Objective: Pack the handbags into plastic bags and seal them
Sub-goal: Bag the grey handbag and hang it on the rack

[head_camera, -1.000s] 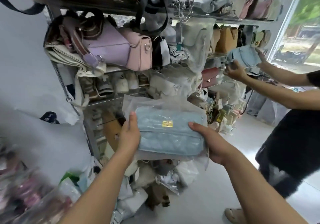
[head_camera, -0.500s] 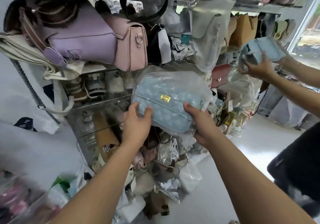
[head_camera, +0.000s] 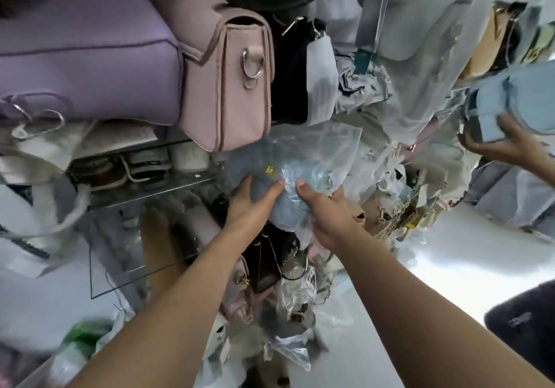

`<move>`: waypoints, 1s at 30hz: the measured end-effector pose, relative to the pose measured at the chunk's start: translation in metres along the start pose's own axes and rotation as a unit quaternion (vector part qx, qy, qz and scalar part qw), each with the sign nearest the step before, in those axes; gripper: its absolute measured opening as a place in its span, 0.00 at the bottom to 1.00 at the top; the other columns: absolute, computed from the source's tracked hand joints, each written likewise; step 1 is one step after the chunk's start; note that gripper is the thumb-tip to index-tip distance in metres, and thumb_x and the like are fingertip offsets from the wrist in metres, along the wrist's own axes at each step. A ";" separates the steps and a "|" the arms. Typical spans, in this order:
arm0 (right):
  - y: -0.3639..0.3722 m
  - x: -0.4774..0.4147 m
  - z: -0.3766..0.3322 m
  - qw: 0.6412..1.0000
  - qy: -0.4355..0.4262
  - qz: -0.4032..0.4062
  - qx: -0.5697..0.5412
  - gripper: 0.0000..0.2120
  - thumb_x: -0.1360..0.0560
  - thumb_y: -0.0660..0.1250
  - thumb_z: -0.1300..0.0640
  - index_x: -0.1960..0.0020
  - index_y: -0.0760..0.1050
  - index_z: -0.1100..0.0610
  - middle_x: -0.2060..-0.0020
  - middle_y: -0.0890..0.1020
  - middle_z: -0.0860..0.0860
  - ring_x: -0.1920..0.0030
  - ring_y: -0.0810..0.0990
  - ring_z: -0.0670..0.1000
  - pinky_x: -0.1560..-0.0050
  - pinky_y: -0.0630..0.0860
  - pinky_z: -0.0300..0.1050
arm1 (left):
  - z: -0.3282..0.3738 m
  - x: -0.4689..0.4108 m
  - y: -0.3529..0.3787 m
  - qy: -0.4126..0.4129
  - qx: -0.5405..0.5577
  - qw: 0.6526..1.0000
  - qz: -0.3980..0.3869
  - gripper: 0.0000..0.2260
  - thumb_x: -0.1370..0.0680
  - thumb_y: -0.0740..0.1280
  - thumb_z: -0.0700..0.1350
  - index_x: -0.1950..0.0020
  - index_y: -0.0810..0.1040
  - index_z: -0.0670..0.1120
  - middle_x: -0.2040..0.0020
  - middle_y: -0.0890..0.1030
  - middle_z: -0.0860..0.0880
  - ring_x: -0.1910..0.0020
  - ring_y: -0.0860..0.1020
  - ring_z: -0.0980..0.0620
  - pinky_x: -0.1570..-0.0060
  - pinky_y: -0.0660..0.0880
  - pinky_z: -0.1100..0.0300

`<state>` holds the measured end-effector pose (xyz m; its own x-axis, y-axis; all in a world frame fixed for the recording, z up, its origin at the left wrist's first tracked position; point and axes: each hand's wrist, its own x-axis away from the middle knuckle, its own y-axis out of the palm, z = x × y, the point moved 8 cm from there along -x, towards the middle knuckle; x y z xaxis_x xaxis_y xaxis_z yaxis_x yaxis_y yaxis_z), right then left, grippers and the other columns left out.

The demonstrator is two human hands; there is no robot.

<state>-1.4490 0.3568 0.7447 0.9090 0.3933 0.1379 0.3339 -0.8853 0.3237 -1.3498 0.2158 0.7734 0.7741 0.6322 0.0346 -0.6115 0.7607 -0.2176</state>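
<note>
A light blue quilted handbag point(head_camera: 288, 207) with a gold clasp sits inside a clear plastic bag point(head_camera: 330, 144), pushed in among the goods on the shelf rack, just below a pink handbag point(head_camera: 228, 87). My left hand point(head_camera: 249, 204) grips its left end, thumb on the front. My right hand point(head_camera: 324, 210) grips its right end through the plastic, thumb on top. The bag's far side is hidden among the shelf goods.
A lilac handbag point(head_camera: 84, 54) lies left of the pink one on the glass shelf point(head_camera: 150, 191). Bagged handbags point(head_camera: 288, 303) crowd the lower shelves. At right another person's hand point(head_camera: 507, 147) holds a second blue handbag point(head_camera: 510, 102). White floor point(head_camera: 420, 282) lies to the right.
Both hands carried the bagged blue handbag up and forward from in front of me into the shelf, under the pink handbag. The view moved much closer to the rack.
</note>
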 end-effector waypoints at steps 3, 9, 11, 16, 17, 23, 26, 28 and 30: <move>0.000 -0.005 -0.007 0.991 -0.037 0.049 0.117 0.41 0.41 0.84 0.39 0.34 0.73 0.50 0.44 0.86 0.50 0.45 0.86 0.55 0.41 0.82 0.59 | -0.001 -0.020 0.004 0.022 -0.036 0.999 0.012 0.33 0.24 0.69 0.61 0.23 0.64 0.52 0.30 0.69 0.55 0.31 0.67 0.56 0.39 0.58 0.67; -0.007 -0.005 -0.026 0.947 -0.081 0.075 0.301 0.32 0.37 0.75 0.31 0.39 0.74 0.44 0.49 0.86 0.43 0.48 0.85 0.48 0.41 0.81 0.55 | -0.012 -0.049 0.021 0.036 -0.078 0.996 -0.012 0.37 0.24 0.65 0.64 0.20 0.56 0.52 0.21 0.62 0.47 0.24 0.63 0.49 0.33 0.58 0.63; -0.006 -0.001 -0.033 0.927 -0.095 0.097 0.350 0.29 0.36 0.74 0.30 0.42 0.76 0.45 0.49 0.84 0.44 0.49 0.84 0.49 0.43 0.81 0.54 | -0.017 -0.053 0.025 0.031 -0.066 0.997 -0.023 0.38 0.24 0.64 0.65 0.19 0.54 0.52 0.20 0.60 0.48 0.23 0.61 0.49 0.29 0.57 0.62; -0.003 0.004 -0.046 0.878 -0.110 0.150 0.441 0.34 0.31 0.75 0.33 0.38 0.73 0.56 0.41 0.68 0.51 0.50 0.76 0.53 0.48 0.74 0.47 | -0.026 -0.058 0.035 0.041 -0.053 0.997 -0.027 0.48 0.33 0.58 0.78 0.20 0.52 0.55 0.20 0.59 0.47 0.22 0.60 0.48 0.24 0.61 0.47; -0.003 0.003 -0.047 0.876 -0.117 0.151 0.443 0.33 0.32 0.76 0.33 0.39 0.74 0.56 0.43 0.71 0.51 0.50 0.76 0.52 0.49 0.75 0.48 | -0.030 -0.060 0.036 0.041 -0.057 0.997 -0.026 0.50 0.35 0.56 0.80 0.20 0.52 0.55 0.20 0.58 0.47 0.22 0.59 0.48 0.24 0.60 0.47; 0.003 -0.001 -0.056 0.864 -0.175 0.155 0.447 0.24 0.34 0.78 0.35 0.48 0.78 0.49 0.53 0.82 0.46 0.52 0.81 0.50 0.53 0.78 0.47 | -0.038 -0.073 0.036 -0.042 -0.109 0.993 -0.010 0.31 0.21 0.54 0.68 0.21 0.53 0.61 0.20 0.58 0.46 0.23 0.55 0.41 0.25 0.53 0.45; 0.005 -0.001 -0.052 0.856 -0.179 0.147 0.463 0.26 0.35 0.78 0.34 0.44 0.77 0.47 0.50 0.82 0.45 0.48 0.81 0.49 0.47 0.79 0.51 | -0.033 -0.078 0.031 -0.056 -0.171 0.983 0.032 0.22 0.18 0.51 0.58 0.23 0.63 0.57 0.23 0.62 0.44 0.26 0.57 0.41 0.30 0.54 0.45; 0.006 -0.001 -0.051 0.856 -0.172 0.143 0.466 0.30 0.34 0.79 0.36 0.39 0.75 0.49 0.45 0.81 0.47 0.44 0.80 0.51 0.43 0.78 0.52 | -0.027 -0.076 0.030 -0.065 -0.194 0.978 0.041 0.21 0.18 0.50 0.57 0.26 0.66 0.57 0.23 0.60 0.45 0.26 0.56 0.40 0.30 0.53 0.44; 0.005 0.001 -0.051 0.861 -0.158 0.138 0.463 0.33 0.33 0.79 0.37 0.36 0.73 0.52 0.43 0.80 0.49 0.41 0.79 0.52 0.41 0.77 0.51 | -0.022 -0.073 0.029 -0.080 -0.215 0.973 0.040 0.21 0.18 0.50 0.57 0.28 0.68 0.55 0.23 0.59 0.43 0.25 0.54 0.39 0.30 0.52 0.43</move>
<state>-1.4591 0.3649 0.7941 0.9591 0.1790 -0.2195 0.0172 -0.8103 -0.5858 -1.4209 0.1886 0.7429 0.6703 0.7279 0.1447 -0.5172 0.5980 -0.6123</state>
